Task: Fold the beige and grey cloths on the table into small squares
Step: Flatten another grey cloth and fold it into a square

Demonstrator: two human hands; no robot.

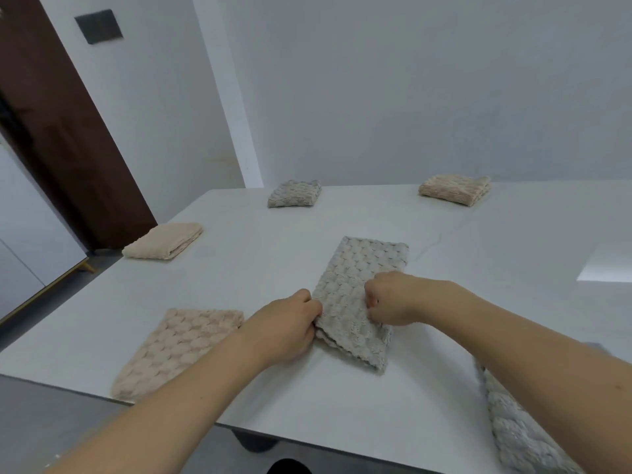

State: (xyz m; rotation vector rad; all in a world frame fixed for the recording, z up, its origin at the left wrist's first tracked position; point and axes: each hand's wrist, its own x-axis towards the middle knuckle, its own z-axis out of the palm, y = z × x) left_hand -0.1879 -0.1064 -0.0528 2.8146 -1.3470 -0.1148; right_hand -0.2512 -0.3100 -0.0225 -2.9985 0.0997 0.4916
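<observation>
Hands met mid-bench: I saw my left hand [285,323] and right hand [386,299] pinching the long sides of the grey, bubble-textured strip of cloth [359,295], its length running toward the far edge.

three folded cloths [294,194] lie behind the middle cloth [359,295].

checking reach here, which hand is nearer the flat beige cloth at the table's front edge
Left. The left hand sits just right of the flat beige cloth, pinching the grey cloth. The right hand is farther right, across that grey cloth.
</observation>
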